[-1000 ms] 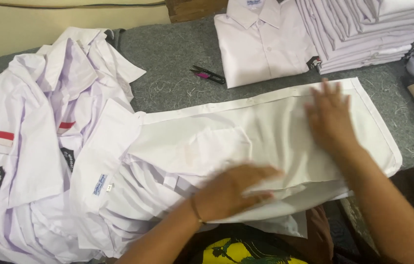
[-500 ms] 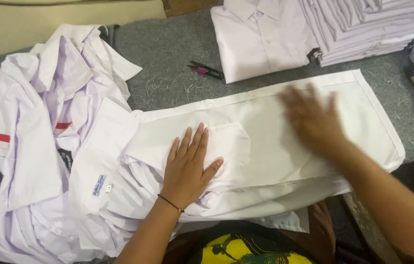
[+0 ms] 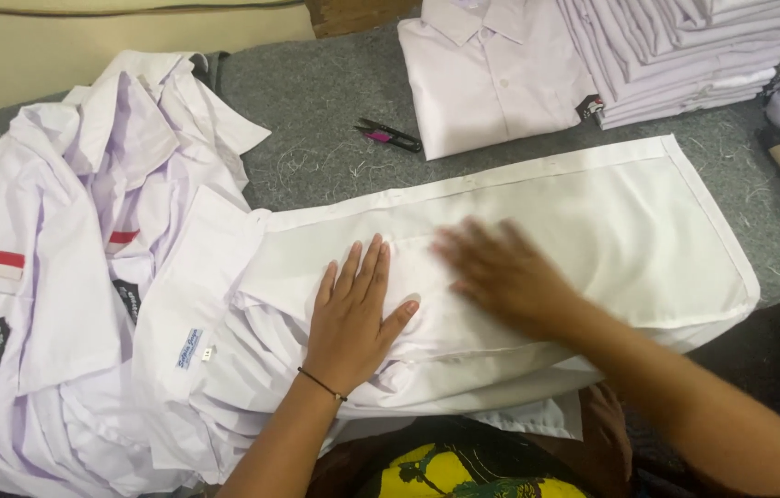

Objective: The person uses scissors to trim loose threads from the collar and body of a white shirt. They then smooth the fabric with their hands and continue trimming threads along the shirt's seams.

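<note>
A white shirt lies spread lengthways across the grey table, its button edge along the far side. My left hand rests flat on its bunched upper part, fingers apart, a thin dark band on the wrist. Just to the right, my right hand lies flat on the shirt's middle and is motion-blurred. Neither hand holds anything.
Unfolded white shirts with badges and red-and-white patches are heaped on the left. A folded shirt and a tall stack of folded shirts sit at the back right. Small black snips lie on the grey felt.
My right hand has slid left across the shirt, from its far right part towards the middle. My left hand moved up from the near edge and now lies flat on the bunched part.
</note>
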